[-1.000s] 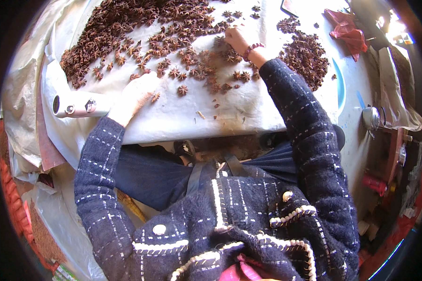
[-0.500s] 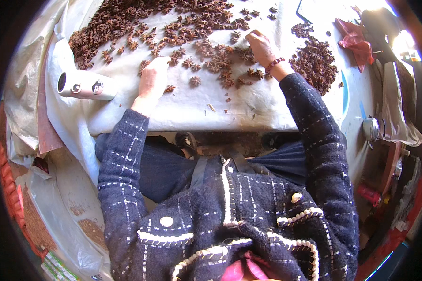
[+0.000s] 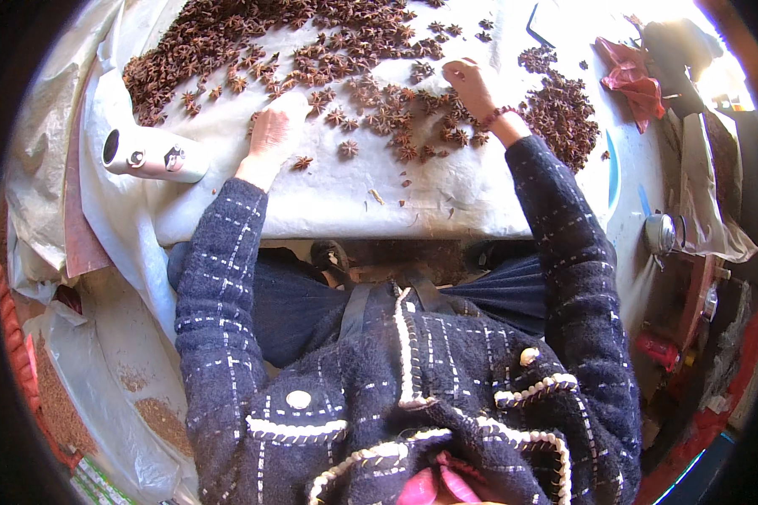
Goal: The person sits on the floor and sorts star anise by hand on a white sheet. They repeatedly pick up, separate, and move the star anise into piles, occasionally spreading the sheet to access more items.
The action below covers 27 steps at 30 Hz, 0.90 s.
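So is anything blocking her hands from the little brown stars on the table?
Nothing visible. The left hand lies flat at the near edge of the star anise, and the right hand rests right among the pods. The white bottle lies off to the side.

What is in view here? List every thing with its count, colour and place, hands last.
star anise spread: too many to count, brown, across the far part of the table
star anise heap: one separate pile, brown, to the right of the right hand
table cover: one, white, over the table
flask: one, white, lying on its side at the table's left edge
crumpled bag: one, red, far right on the table
metal pot: one, silvery, beside the table at the right
left hand: flat on the cover at the edge of the spread
right hand: fingers down among the scattered pods, red bead bracelet on the wrist
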Motion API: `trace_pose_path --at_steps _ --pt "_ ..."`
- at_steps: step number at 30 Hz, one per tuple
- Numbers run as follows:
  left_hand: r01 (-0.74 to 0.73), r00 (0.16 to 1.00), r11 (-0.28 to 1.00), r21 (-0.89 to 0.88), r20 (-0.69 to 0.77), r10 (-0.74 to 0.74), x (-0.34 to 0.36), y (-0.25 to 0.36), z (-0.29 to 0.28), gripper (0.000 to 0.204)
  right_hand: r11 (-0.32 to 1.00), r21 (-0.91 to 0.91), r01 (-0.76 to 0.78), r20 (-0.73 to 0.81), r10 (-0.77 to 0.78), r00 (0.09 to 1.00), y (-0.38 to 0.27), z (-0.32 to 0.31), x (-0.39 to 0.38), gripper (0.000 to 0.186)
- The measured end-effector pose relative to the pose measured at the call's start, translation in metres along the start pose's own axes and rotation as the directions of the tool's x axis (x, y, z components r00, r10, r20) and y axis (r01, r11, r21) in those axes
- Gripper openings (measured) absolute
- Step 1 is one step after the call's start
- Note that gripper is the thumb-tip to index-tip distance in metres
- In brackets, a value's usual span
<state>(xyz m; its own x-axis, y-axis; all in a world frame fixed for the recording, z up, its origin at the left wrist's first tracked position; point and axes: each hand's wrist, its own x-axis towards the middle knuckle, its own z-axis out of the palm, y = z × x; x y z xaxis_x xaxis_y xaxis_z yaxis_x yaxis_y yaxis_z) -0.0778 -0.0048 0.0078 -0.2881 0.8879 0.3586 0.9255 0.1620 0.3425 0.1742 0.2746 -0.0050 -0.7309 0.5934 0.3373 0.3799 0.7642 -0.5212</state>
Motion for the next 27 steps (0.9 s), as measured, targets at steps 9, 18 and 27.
trace_pose_path --at_steps 9,18,27 --pt "-0.138 0.979 0.986 0.092 -0.139 0.15 -0.007 -0.005 0.002 0.009 0.986 -0.167 0.001 0.119 0.019 0.993 -0.032 0.032 0.016 0.029" --pt "-0.052 0.945 0.972 0.229 -0.305 0.123 -0.006 -0.001 -0.025 0.009 0.896 -0.323 0.305 0.123 -0.28 0.952 -0.061 0.017 -0.013 0.024" --pt "0.125 0.988 0.963 -0.238 0.113 -0.101 -0.106 0.075 -0.075 0.022 0.981 0.188 -0.051 0.379 -0.024 0.925 -0.093 -0.025 -0.042 0.013"
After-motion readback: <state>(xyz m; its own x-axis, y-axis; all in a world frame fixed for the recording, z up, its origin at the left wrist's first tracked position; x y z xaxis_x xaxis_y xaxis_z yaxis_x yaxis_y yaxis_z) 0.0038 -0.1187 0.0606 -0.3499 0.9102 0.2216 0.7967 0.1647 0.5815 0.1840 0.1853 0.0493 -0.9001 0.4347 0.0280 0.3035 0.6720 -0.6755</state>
